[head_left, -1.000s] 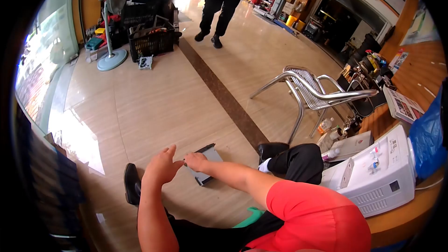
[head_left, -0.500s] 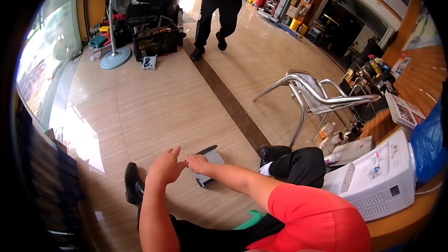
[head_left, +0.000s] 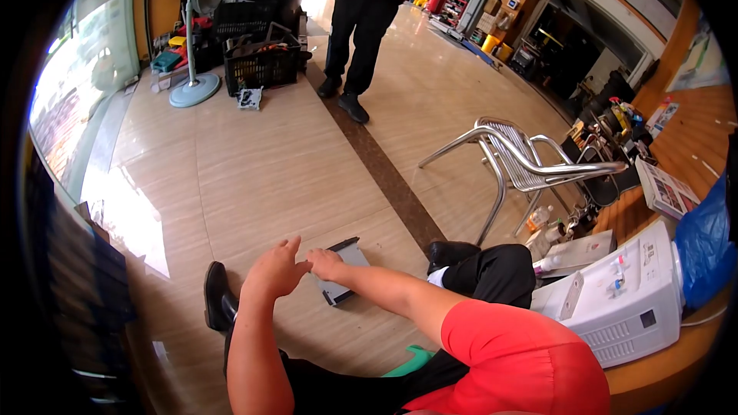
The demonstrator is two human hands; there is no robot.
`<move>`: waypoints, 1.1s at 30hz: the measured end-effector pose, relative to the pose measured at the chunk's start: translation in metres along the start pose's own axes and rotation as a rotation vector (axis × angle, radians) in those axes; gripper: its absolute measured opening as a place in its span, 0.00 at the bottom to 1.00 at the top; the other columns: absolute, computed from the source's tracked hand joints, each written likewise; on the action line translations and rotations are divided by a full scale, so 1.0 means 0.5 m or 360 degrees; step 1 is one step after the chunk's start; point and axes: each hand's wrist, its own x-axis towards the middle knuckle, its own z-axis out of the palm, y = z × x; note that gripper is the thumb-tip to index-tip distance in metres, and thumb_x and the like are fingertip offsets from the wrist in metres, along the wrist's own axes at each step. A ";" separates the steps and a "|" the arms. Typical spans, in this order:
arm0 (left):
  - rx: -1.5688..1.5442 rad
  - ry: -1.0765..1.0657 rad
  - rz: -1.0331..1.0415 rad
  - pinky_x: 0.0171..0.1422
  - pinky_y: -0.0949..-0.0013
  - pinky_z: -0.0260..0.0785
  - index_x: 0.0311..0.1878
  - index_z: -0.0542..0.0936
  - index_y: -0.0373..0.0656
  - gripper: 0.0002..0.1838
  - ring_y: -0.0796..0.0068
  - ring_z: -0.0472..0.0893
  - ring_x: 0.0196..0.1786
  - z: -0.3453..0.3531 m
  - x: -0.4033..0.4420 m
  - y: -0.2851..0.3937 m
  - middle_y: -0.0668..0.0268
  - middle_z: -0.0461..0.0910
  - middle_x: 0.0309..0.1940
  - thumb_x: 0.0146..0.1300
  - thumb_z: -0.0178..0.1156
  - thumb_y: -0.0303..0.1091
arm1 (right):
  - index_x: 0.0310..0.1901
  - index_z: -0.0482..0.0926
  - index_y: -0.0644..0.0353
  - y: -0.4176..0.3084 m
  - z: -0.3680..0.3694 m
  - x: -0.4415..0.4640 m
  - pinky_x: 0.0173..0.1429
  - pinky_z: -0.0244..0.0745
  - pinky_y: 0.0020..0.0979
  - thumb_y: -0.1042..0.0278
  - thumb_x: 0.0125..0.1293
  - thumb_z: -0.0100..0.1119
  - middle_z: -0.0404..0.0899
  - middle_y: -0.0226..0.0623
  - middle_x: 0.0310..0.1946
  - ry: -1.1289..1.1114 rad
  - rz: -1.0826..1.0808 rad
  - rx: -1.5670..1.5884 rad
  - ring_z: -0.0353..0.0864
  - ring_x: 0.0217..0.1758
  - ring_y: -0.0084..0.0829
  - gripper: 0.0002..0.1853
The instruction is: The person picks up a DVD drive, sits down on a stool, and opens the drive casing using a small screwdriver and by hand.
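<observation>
My left hand (head_left: 274, 270) is held out over the floor with its fingers extended and its thumb apart. Just right of it is my right hand (head_left: 326, 264), fingers bent and pressed together, their tips at or near the left thumb. Whether the right fingers hold anything is hidden. Below and behind the right hand, a flat grey panel with dark edges (head_left: 354, 256) lies on the floor between my shoes; part of it is covered by the hand and forearm. A green curved thing (head_left: 413, 359) shows near my lap.
A person in a red shirt and dark trousers (head_left: 355, 38) stands ahead. A metal chair (head_left: 516, 157) is at the right, beside a white water dispenser (head_left: 615, 300) with a blue bag (head_left: 703, 242). At the far left stand a fan (head_left: 194, 88) and a black crate (head_left: 261, 69).
The person ahead has stepped nearer, their feet now lower in view. My hands keep almost the same pose, and the grey panel stays in place.
</observation>
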 end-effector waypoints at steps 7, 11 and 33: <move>-0.0021 -0.0036 -0.0037 0.68 0.56 0.66 0.70 0.66 0.39 0.34 0.51 0.71 0.67 -0.005 0.005 0.010 0.50 0.71 0.66 0.65 0.61 0.44 | 0.49 0.76 0.61 0.011 0.005 -0.001 0.58 0.77 0.46 0.65 0.69 0.48 0.77 0.55 0.51 0.0070 -0.0095 -0.0041 0.79 0.56 0.51 0.13; -0.0007 -0.0065 -0.0050 0.68 0.56 0.66 0.70 0.66 0.39 0.34 0.51 0.71 0.67 -0.008 0.009 0.016 0.50 0.71 0.66 0.65 0.61 0.44 | 0.50 0.76 0.60 0.012 -0.001 -0.012 0.57 0.77 0.47 0.66 0.71 0.45 0.76 0.54 0.51 0.0105 -0.0074 0.0039 0.79 0.56 0.52 0.13; 0.0046 -0.0113 -0.0043 0.68 0.56 0.67 0.70 0.65 0.39 0.35 0.50 0.72 0.66 0.009 0.025 0.013 0.50 0.71 0.66 0.64 0.61 0.45 | 0.49 0.73 0.59 0.023 0.006 -0.013 0.54 0.78 0.48 0.61 0.73 0.40 0.77 0.54 0.48 0.0066 -0.0058 -0.0042 0.82 0.51 0.51 0.14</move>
